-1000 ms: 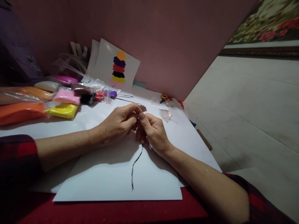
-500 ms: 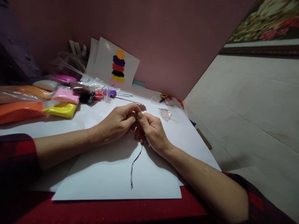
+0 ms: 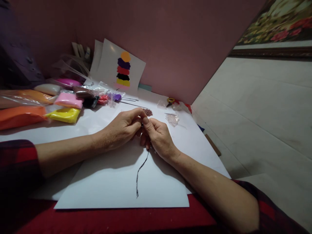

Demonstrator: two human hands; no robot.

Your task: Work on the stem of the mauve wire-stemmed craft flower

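Observation:
Both hands meet at the fingertips over the middle of the white paper (image 3: 109,191). My left hand (image 3: 124,125) is closed in a pinch, its fingertips against those of the other hand; what it pinches is hidden. My right hand (image 3: 159,135) is closed too, thumb on top. From under its lower fingers a black thread (image 3: 138,175), seemingly of several strands, trails down over the paper, its loose end near the front. A tiny dark bit shows between the two sets of fingertips. Just behind them lies a brown, ridged piece (image 3: 148,112), partly covered by the fingers.
Bags of coloured material, among them an orange bag (image 3: 21,117) and a yellow bag (image 3: 63,114), lie at left. A sheet with coloured patches (image 3: 135,70) leans on the wall. Yellow-handled scissors (image 3: 170,101) and a small clear bag (image 3: 172,120) lie back right.

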